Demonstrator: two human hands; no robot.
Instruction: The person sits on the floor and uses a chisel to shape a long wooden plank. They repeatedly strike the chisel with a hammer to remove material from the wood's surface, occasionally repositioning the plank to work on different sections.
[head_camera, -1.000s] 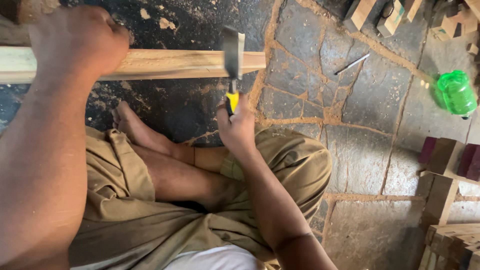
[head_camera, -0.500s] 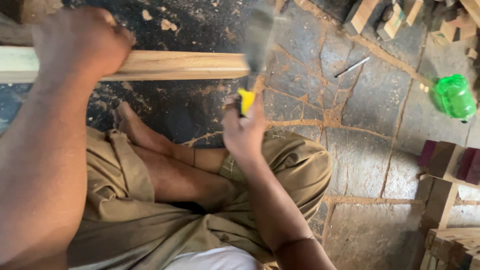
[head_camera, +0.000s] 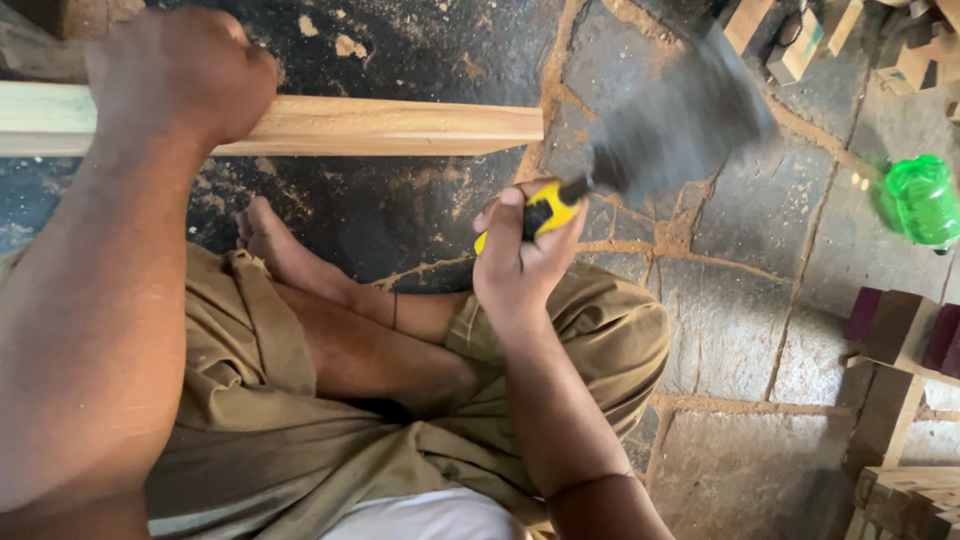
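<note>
Wooden batten (head_camera: 380, 125) and hammer (head_camera: 640, 160) in fisted hands

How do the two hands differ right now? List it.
The left hand is clenched over the pale wooden strip, pinning it above the stone floor; the right hand grips the yellow handle of a hammer. The left hand rests on the wood, the right is raised beside it, its tool's head motion-blurred. Both are bare and closed.
</note>
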